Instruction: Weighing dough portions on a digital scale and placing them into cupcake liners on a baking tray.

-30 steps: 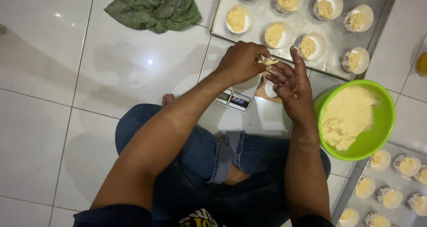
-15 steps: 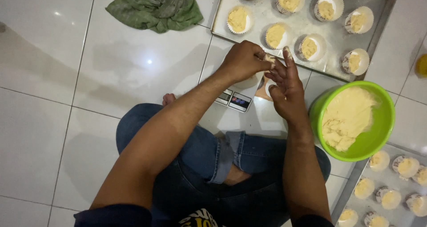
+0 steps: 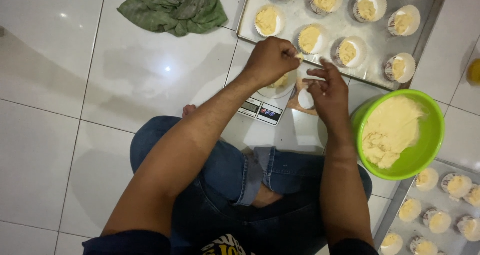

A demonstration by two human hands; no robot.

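Left hand (image 3: 270,60) clenched, pinching a small dough bit (image 3: 299,56) at its fingertips, over the scale (image 3: 267,105). Right hand (image 3: 327,92) open, fingers spread, just beside it, above a paper cup (image 3: 305,99). Tray (image 3: 380,60) of filled cups directly behind; green bowl (image 3: 430,135) of dough at right; green cloth (image 3: 175,7) on the floor.

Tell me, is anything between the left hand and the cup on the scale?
Nothing visible. The left hand is directly over the cup on the scale; the right hand stays beside it.
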